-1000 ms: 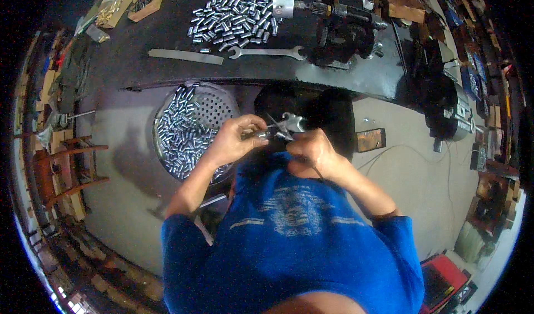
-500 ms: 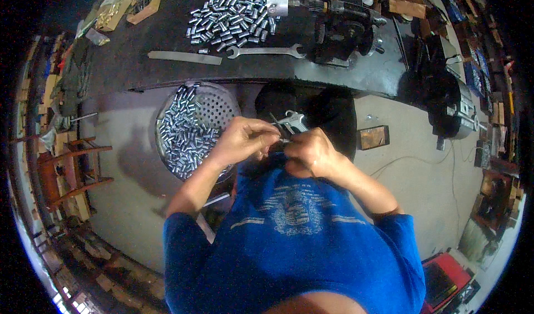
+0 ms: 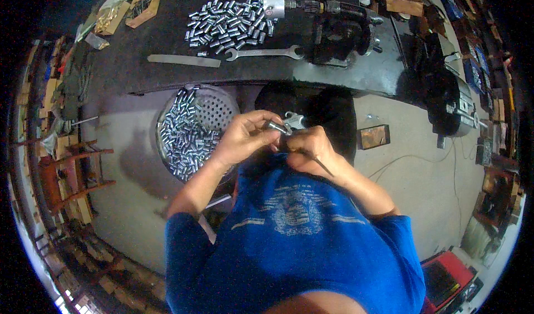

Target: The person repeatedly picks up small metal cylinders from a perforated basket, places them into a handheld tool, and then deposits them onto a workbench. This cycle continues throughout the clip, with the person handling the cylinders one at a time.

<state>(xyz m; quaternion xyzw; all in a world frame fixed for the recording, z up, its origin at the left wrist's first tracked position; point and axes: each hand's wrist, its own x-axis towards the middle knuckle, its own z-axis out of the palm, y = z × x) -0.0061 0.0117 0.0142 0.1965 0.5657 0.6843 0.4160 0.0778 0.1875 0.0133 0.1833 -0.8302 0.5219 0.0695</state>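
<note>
In front of my chest the two hands meet. My left hand (image 3: pixel 247 139) pinches a small shiny metal cylinder (image 3: pixel 276 127) between thumb and fingers. Closed beside it, my right hand (image 3: pixel 310 147) grips a thin rod-like tool (image 3: pixel 324 165), whose shaft sticks out back over the wrist. The tool's front end is hidden at the cylinder. Just beyond the hands, over my dark-clad lap, lies a silvery metal tool (image 3: pixel 295 119) of unclear kind. Left of my left hand, a round perforated metal tray (image 3: pixel 217 111) carries a heap of small metal cylinders (image 3: pixel 186 139).
On the dark workbench (image 3: pixel 167 75) ahead lie a pile of metal cylinders (image 3: pixel 228 28), an open-end wrench (image 3: pixel 264 53) and a flat metal strip (image 3: pixel 183 60). A geared machine (image 3: pixel 339 33) stands there. A small box (image 3: pixel 373 136) sits on the floor right; a wooden chair (image 3: pixel 72 172) stands left.
The metal cylinder now shows more plainly in my left hand. The rod-like tool in my right hand has turned, its shaft now lying back across the wrist.
</note>
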